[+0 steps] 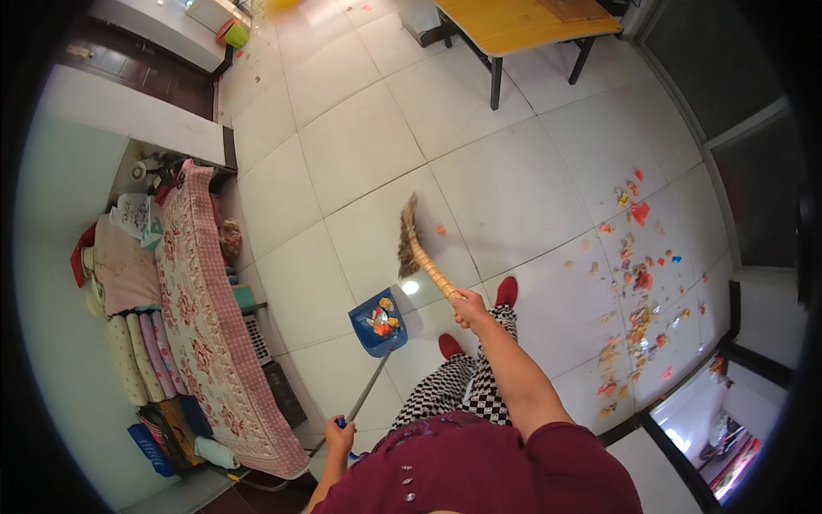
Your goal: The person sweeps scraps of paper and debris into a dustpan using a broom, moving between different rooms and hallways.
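Observation:
My right hand (467, 309) is closed round the handle of a straw broom (431, 269), whose brown bristles rest on the pale tiles ahead of my feet. My left hand (340, 435) grips the top of the long grey handle of a blue dustpan (370, 345). Inside the pan lie several bits of litter (382, 322), orange, yellow and whitish. The dustpan sits on the floor to the left of my red shoes, apart from the broom. One small orange scrap (441, 229) lies just right of the bristles.
Colourful scraps (640, 278) are scattered over the tiles on the right. A wooden table (527, 26) with dark legs stands at the far right. Along the left wall runs a long surface under a pink floral cloth (210, 343). A green and red bin (233, 34) stands far left.

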`<state>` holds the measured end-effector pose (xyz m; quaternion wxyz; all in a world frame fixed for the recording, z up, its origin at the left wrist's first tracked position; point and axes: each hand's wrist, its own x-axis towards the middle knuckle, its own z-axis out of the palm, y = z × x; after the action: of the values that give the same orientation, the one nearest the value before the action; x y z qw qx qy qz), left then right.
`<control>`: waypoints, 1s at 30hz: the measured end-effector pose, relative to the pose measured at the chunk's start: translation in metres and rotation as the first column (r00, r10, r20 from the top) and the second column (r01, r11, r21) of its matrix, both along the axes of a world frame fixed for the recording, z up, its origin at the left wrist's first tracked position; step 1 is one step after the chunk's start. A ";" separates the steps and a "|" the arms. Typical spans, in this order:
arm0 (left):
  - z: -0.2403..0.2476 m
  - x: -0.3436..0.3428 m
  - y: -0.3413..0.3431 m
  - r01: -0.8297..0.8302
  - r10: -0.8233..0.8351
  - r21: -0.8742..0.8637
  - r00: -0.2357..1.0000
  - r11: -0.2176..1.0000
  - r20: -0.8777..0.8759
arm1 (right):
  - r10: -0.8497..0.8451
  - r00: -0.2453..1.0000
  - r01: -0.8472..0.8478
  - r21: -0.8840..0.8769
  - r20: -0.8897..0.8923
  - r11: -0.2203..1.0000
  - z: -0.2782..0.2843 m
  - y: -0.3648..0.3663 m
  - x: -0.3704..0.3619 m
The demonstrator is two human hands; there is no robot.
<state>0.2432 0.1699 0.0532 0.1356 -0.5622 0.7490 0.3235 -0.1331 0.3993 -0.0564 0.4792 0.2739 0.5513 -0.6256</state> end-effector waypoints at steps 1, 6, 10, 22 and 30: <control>0.006 0.001 0.002 0.039 -0.039 -0.025 0.999 0.999 0.021 | 0.105 0.994 -0.106 0.079 0.011 0.991 -0.003 -0.009 0.001; 0.008 0.021 -0.007 0.044 -0.045 -0.018 0.998 0.999 -0.048 | -0.036 0.992 0.045 0.072 -0.124 0.996 -0.049 0.088 0.018; -0.004 0.022 -0.019 0.133 -0.132 0.000 0.990 0.991 -0.040 | -0.115 0.986 0.156 0.441 -0.118 0.884 -0.001 0.197 0.028; -0.035 -0.051 -0.053 0.330 -0.329 0.003 0.941 0.944 -0.077 | -0.438 0.859 0.500 0.254 -0.264 0.828 0.089 0.209 0.127; -0.010 -0.160 0.027 0.445 -0.443 0.022 0.894 0.895 -0.063 | 0.072 0.951 0.066 0.426 -0.300 0.902 0.020 0.258 0.117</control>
<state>0.0829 0.1970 0.0433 0.1947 -0.3647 0.8551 0.3129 -0.0161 0.6570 -0.0359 0.3157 0.2711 0.7442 -0.5224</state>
